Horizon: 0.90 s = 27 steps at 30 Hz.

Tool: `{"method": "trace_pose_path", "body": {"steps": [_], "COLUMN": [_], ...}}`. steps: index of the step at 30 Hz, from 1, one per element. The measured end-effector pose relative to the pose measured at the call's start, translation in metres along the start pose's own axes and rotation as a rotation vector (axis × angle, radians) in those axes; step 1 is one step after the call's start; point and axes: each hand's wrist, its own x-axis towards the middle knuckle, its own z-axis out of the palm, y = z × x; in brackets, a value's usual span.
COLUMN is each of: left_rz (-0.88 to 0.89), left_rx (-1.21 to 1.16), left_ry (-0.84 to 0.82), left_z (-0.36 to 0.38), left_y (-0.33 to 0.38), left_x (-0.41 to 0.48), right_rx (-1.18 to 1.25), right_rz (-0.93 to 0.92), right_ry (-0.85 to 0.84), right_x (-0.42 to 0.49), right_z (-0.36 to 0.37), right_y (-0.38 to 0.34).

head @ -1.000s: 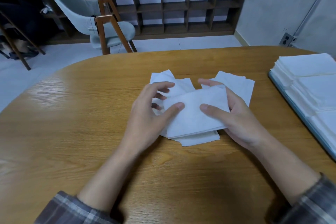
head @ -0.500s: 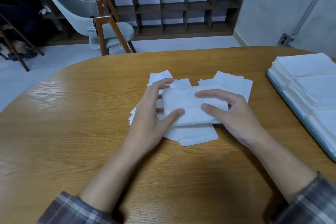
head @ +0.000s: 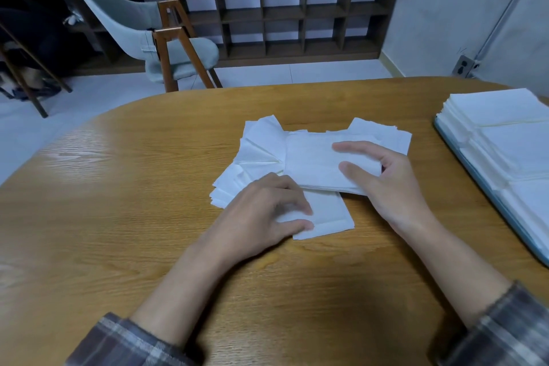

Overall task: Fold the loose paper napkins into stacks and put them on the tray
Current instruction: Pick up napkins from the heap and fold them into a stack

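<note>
Gripping one folded napkin point(head: 312, 163): right hand point(head: 392, 187); left hand point(head: 261, 214) pressing flat on loose napkins point(head: 261, 142).

We see a wooden table point(head: 118, 217) with visible grain and a soft sheen. Matt white paper napkins point(head: 261, 151) lie mid-table, a smooth grey-blue tray point(head: 487, 189) sits at its right edge, and our sleeves point(head: 118, 342) are plaid cloth.

Loose napkins point(head: 261, 151) mid-table point(head: 118, 217); tray point(head: 463, 157) right.
</note>
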Motion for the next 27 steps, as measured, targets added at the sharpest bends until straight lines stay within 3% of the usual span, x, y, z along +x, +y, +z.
{"method": "trace_pose_path", "body": {"steps": [8,16,21,27], "left_rz": [0.040,-0.028,-0.070,-0.124], "left_rx": [0.027,-0.226,-0.296,-0.411], "left_ry": [0.082,0.299,0.358,0.278], "left_z": [0.001,-0.008,-0.007,-0.006], "left_y": [0.005,0.019,0.022,0.022], "left_x": [-0.002,-0.003,-0.002,-0.002], "right_rx": [-0.011,-0.038,-0.025,0.020], "right_rz": [-0.018,-0.066,-0.155,-0.104], "right_ry": [-0.037,-0.071,-0.201,-0.129], "right_x": [-0.001,-0.001,-0.008,-0.010], "right_z": [0.001,0.002,0.002,0.008], "right_y": [-0.001,0.000,-0.005,-0.005]}}
